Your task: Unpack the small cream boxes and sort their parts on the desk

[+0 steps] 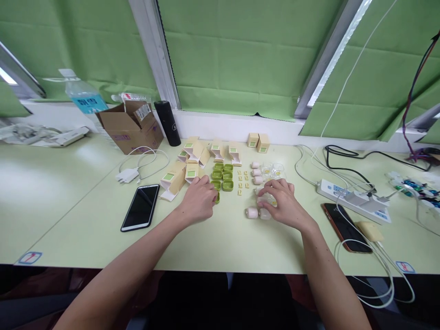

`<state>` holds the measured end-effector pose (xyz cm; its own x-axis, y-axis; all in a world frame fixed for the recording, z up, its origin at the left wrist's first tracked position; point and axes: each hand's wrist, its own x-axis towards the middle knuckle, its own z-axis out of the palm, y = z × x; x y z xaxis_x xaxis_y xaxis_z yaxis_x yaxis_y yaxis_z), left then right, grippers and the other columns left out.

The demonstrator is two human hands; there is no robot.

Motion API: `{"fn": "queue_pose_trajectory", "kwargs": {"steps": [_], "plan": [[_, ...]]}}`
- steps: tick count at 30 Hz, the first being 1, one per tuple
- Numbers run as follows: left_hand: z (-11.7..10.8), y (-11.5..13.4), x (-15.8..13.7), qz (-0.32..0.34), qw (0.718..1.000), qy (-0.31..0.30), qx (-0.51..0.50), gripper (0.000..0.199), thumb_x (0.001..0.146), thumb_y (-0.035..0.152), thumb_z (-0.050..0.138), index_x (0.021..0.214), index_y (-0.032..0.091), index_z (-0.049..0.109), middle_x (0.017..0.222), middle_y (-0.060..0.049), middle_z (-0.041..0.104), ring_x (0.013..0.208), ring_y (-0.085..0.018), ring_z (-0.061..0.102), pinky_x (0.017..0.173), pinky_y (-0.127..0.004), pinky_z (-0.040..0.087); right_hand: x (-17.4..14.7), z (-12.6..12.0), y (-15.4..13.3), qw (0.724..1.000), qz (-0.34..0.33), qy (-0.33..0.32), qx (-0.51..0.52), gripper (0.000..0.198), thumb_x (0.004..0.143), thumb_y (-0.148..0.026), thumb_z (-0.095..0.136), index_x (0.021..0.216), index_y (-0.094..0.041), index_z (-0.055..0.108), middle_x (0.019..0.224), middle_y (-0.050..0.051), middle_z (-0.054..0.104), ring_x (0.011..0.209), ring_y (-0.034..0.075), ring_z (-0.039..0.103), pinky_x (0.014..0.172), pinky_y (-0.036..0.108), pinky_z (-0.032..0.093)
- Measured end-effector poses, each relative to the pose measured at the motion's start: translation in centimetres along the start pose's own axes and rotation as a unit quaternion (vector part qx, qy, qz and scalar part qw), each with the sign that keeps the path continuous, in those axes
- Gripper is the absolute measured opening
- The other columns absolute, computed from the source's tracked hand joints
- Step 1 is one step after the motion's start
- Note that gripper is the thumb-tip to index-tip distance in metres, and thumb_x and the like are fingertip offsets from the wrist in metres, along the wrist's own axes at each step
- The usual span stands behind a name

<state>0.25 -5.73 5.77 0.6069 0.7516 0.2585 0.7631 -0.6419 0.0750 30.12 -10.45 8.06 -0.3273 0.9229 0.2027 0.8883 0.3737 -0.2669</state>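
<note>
My left hand (201,198) at the nearest small green open-topped tray (217,197) on a pale green tabletop (220,245), my right hand (280,201) well apart from it — curved over clear plastic pieces (277,170) beside pale pink cylinders (257,180) — whether either grips anything, I cannot tell.

The near tabletop (223,247) offers passage; green containers (227,185) obstruct farther back.

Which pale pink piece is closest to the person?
The front pale pink piece, left of the right hand and nearest the table's front edge; the other visible pink pieces sit farther back.
</note>
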Motion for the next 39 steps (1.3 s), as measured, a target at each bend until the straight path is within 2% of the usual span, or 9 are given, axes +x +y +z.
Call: {"fn": "queue_pose_trajectory", "kwargs": {"steps": [5, 9, 13, 16, 19, 21, 24, 30, 39], "plan": [[-0.6, 0.2, 0.0, -0.01, 0.999, 0.03, -0.01, 0.01, 0.081, 0.022, 0.067, 0.072, 0.021, 0.062, 0.073, -0.009, 0.068, 0.089, -0.029, 0.055, 0.073, -0.042, 0.035, 0.4, 0.1, 0.4, 0.993, 0.036, 0.112, 0.033, 0.017, 0.098, -0.034, 0.055, 0.096, -0.026, 0.07, 0.107, 0.008, 0.07, 0.104, 0.03, 0.055, 0.089, 0.045, 0.035], [-0.1, -0.1, 0.0, -0.054, 0.988, 0.145, -0.017, 0.019, 0.092, 0.025, 0.055, 0.073, 0.02, 0.057, 0.066, -0.006, 0.059, 0.077, -0.025, 0.055, 0.068, -0.037, 0.035, 1.3, 0.3, 1.8, 0.97, 0.105, 0.211, 0.054, 0.021, 0.098, -0.03, 0.049, 0.087, -0.024, 0.066, 0.097, 0.006, 0.075, 0.097, 0.028, 0.06, 0.09, 0.044, 0.036], [0.8, -0.9, 0.1, -0.106, 0.961, 0.246, -0.073, 0.018, 0.094, 0.028, 0.053, 0.077, 0.021, 0.052, 0.062, 0.0, 0.053, 0.064, -0.018, 0.051, 0.066, -0.033, 0.036, 2.5, 0.0, 3.9, 0.96, 0.16, 0.215, 0.076, 0.023, 0.094, -0.031, 0.049, 0.088, -0.024, 0.07, 0.096, 0.007, 0.077, 0.088, 0.027, 0.064, 0.09, 0.043, 0.042], [1.4, -1.6, 0.4, -0.177, 0.918, 0.293, -0.199, 0.015, 0.095, 0.032, 0.052, 0.085, 0.023, 0.049, 0.057, 0.005, 0.049, 0.054, -0.014, 0.047, 0.06, -0.029, 0.035, 3.8, -0.7, 5.2, 0.963, 0.185, 0.187, 0.053, 0.025, 0.092, -0.03, 0.047, 0.09, -0.025, 0.072, 0.093, 0.007, 0.077, 0.09, 0.027, 0.067, 0.09, 0.043, 0.044], [2.1, -2.4, 0.7, -0.233, 0.849, 0.323, -0.347, 0.018, 0.097, 0.04, 0.051, 0.09, 0.025, 0.044, 0.052, 0.009, 0.042, 0.045, -0.012, 0.038, 0.05, -0.026, 0.028, 5.7, -1.3, 6.4, 0.965, 0.205, 0.163, 0.01, 0.024, 0.091, -0.028, 0.049, 0.092, -0.025, 0.073, 0.092, 0.006, 0.077, 0.094, 0.028, 0.067, 0.09, 0.042, 0.044], [2.4, -2.7, 0.9, -0.24, 0.811, 0.334, -0.416, 0.023, 0.096, 0.045, 0.054, 0.092, 0.026, 0.041, 0.05, 0.011, 0.036, 0.041, -0.011, 0.032, 0.046, -0.025, 0.024, 7.3, -1.6, 7.5, 0.964, 0.225, 0.144, -0.013, 0.025, 0.091, -0.027, 0.049, 0.096, -0.025, 0.073, 0.098, 0.007, 0.077, 0.096, 0.028, 0.067, 0.089, 0.041, 0.043], [2.7, -3.0, 1.0, -0.231, 0.783, 0.342, -0.466, 0.029, 0.095, 0.049, 0.058, 0.093, 0.027, 0.039, 0.05, 0.012, 0.032, 0.04, -0.01, 0.029, 0.044, -0.023, 0.02, 10.0, -1.4, 9.4, 0.96, 0.254, 0.108, -0.053, 0.028, 0.092, -0.025, 0.049, 0.106, -0.024, 0.073, 0.109, 0.009, 0.076, 0.103, 0.029, 0.065, 0.092, 0.042, 0.042], [2.9, -2.9, 0.9, -0.231, 0.795, 0.342, -0.444, 0.027, 0.096, 0.048, 0.057, 0.094, 0.026, 0.041, 0.051, 0.011, 0.035, 0.041, -0.01, 0.031, 0.044, -0.023, 0.021, 14.0, 0.5, 12.2, 0.951, 0.278, 0.028, -0.13, 0.048, 0.098, -0.032, 0.048, 0.145, -0.029, 0.055, 0.138, 0.016, 0.061, 0.128, 0.036, 0.05, 0.104, 0.047, 0.035], [2.9, -2.2, 0.7, -0.23, 0.834, 0.323, -0.384, 0.02, 0.098, 0.043, 0.051, 0.093, 0.025, 0.042, 0.055, 0.009, 0.04, 0.047, -0.012, 0.038, 0.049, -0.025, 0.029, 19.4, 2.4, 11.8, 0.958, 0.253, -0.016, -0.134, 0.056, 0.102, -0.056, 0.035, 0.155, -0.04, 0.041, 0.145, 0.019, 0.05, 0.129, 0.041, 0.044, 0.105, 0.055, 0.033]]}}
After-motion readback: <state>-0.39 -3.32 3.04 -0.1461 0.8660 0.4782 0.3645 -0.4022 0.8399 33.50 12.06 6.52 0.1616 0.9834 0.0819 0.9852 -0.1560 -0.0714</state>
